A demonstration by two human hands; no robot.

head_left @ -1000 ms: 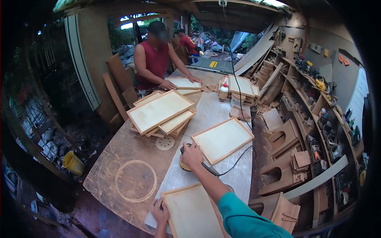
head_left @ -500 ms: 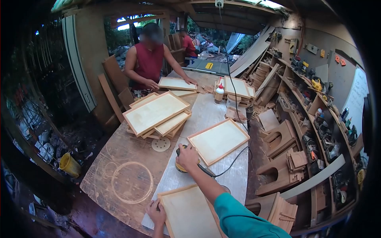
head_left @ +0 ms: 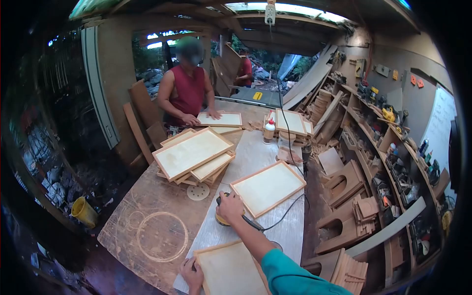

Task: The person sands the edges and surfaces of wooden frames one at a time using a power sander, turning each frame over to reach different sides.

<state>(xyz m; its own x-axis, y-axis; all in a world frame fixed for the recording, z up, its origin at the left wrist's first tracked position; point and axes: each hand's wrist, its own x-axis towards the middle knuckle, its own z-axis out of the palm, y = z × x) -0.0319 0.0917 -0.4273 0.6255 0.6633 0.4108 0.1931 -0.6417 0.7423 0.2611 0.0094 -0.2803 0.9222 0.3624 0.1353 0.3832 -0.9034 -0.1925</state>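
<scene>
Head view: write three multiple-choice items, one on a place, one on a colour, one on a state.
1. The right hand rests on: A) the sander B) a glue bottle C) a bucket
2. The co-worker's shirt is: A) red B) white C) green
3. The left hand is: A) open in the air B) holding the near panel by its edge C) flat on a stack
Answers: 1 A, its palm covers the sander; 2 A, the sleeveless top is red; 3 B, its fingers close on the frame.
</scene>
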